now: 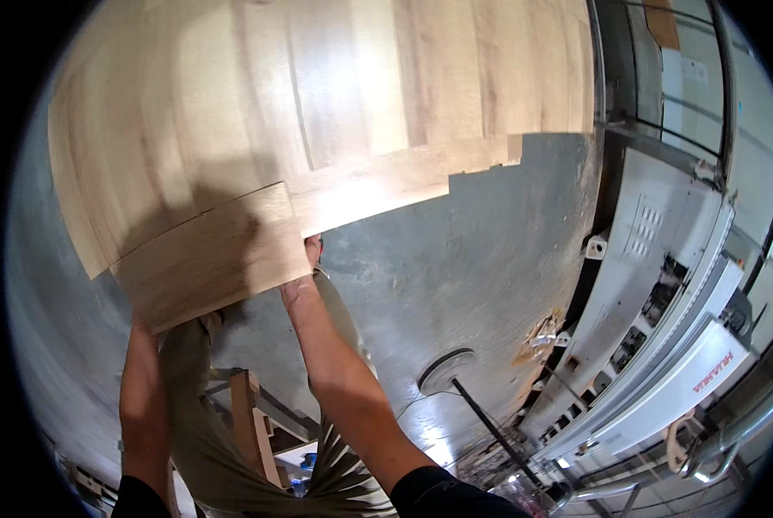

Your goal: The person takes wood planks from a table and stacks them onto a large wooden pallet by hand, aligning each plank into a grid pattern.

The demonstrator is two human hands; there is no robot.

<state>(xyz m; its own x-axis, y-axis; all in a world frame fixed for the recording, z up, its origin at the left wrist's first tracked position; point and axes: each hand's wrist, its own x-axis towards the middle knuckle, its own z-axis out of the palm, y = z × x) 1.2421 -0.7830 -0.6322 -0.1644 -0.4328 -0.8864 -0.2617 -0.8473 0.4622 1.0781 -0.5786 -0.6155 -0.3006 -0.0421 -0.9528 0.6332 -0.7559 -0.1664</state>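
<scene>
A rectangular light wood-grain panel (218, 255) lies across the near left part of a larger wood-grain surface made of several boards (352, 86). At the panel's right edge, my right hand (307, 259) is closed on it near the corner, fingers partly hidden by the board. My left hand (142, 326) meets the panel's near left corner, and its fingers are hidden under the board. Both forearms reach up from the lower edge. Shadows of my arms and upper body fall over the panel and the boards beyond it.
The grey floor (456, 259) spreads right of the boards, whose near edge is stepped. A round base with a black pole (490, 423) stands on it. A long white machine (628, 302) runs along the right. Below my legs is a brown wooden frame (248, 423).
</scene>
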